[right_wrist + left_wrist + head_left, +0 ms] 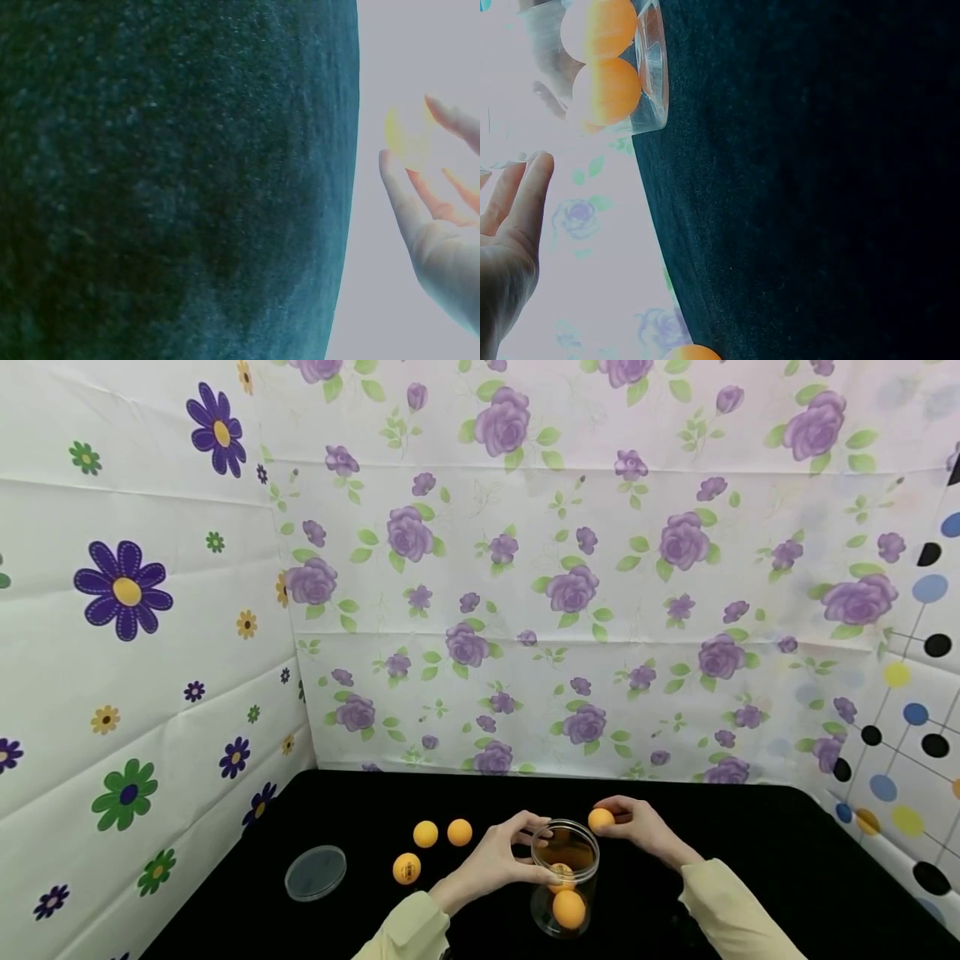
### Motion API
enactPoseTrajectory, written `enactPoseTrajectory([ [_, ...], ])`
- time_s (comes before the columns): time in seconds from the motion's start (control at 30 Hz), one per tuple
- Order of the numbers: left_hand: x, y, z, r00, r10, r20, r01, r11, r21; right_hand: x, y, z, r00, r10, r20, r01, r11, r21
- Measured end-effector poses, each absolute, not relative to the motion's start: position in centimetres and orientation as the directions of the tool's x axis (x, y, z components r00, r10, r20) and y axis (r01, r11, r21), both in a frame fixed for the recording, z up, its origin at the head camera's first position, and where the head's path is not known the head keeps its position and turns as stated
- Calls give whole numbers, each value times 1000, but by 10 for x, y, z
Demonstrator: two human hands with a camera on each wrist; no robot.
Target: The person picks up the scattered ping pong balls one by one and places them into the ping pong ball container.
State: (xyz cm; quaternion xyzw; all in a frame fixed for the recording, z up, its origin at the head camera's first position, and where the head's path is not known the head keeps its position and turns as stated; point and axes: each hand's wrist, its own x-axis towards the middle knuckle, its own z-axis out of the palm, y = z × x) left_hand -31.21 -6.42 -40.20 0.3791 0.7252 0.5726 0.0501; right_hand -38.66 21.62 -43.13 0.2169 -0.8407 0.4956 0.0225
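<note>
A clear round jar (536, 906) stands upright on the black table, its mouth uncovered. Inside it lie orange ping-pong balls (568, 910); at least two show through the wall in the left wrist view. My left hand (498, 857) grips the jar near its rim, thumb on the near side and fingers round the far side. Just right of the rim, my right hand (643, 832) pinches another orange ping-pong ball (601, 820) between thumb and fingers. That ball looks washed out by glare in the right wrist view.
Left of my left hand, three loose orange balls (425, 834) rest on the black table (360, 810). Farther left lies a flat, round, clear lid (316, 873). Flowered cloth (465, 710) hangs behind the table and along its left side; dotted cloth (900, 785) hangs on the right.
</note>
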Motion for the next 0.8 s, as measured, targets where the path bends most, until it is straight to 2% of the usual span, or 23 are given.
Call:
enactPoseTrajectory([
  [0.3, -323, -63, -414, -714, 602, 359, 492, 66, 868, -384, 215, -418, -889, -374, 264, -399, 350, -847],
  [0.8, -300, -66, -388, -704, 608, 366, 500, 59, 864, -375, 216, -399, -877, -391, 277, -419, 342, -841],
])
